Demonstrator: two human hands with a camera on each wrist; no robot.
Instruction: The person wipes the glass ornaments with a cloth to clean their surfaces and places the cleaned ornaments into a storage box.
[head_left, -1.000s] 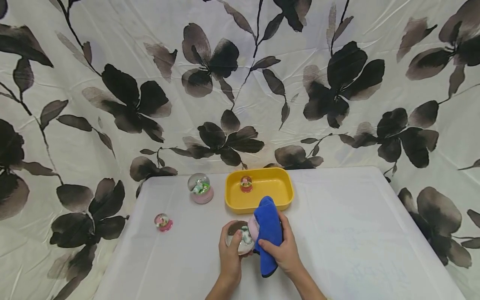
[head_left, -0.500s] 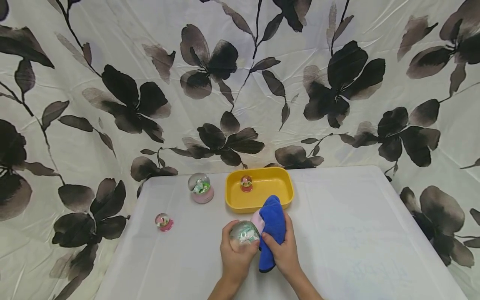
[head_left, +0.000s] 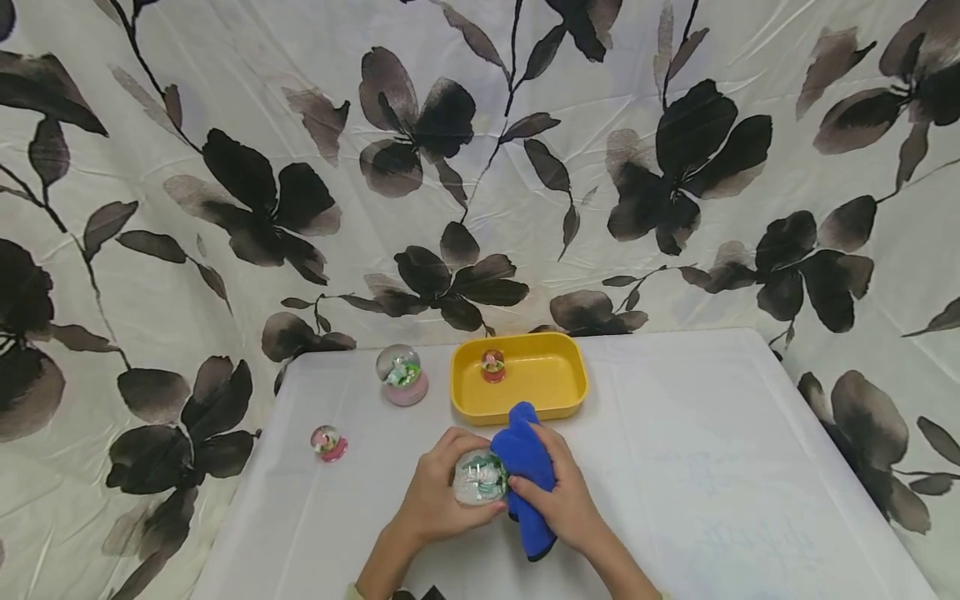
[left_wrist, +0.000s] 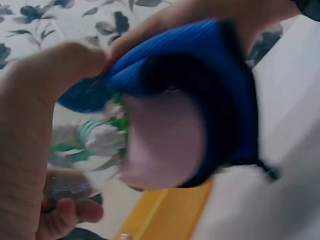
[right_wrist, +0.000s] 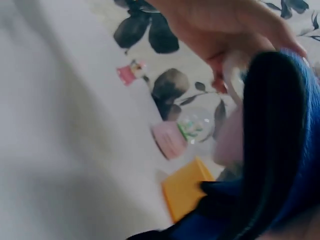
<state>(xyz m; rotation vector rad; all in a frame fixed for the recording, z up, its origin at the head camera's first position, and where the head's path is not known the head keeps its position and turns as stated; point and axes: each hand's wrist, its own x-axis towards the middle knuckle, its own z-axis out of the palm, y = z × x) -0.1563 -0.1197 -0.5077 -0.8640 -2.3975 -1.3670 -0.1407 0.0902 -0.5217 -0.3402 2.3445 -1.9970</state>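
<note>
My left hand grips a snow globe by its clear dome, fingers over the top and thumb below. Green and white figures show inside the glass, and its pink base faces right in the left wrist view. My right hand holds a blue cloth with a dark edge, wrapped against the base and the near side of the dome. In the head view the cloth hides the base. The right wrist view shows the cloth up close, covering much of the globe.
Behind the hands is a yellow tray with a small red-based snow globe inside. Left of it stands a larger pink-based snow globe. A small pink-based globe sits farther left on the white table. A floral curtain hangs behind.
The left hand has shifted its hold, its forearm swinging out to the left and its fingers now over the dome. The right hand and cloth have moved slightly left, onto the globe.
</note>
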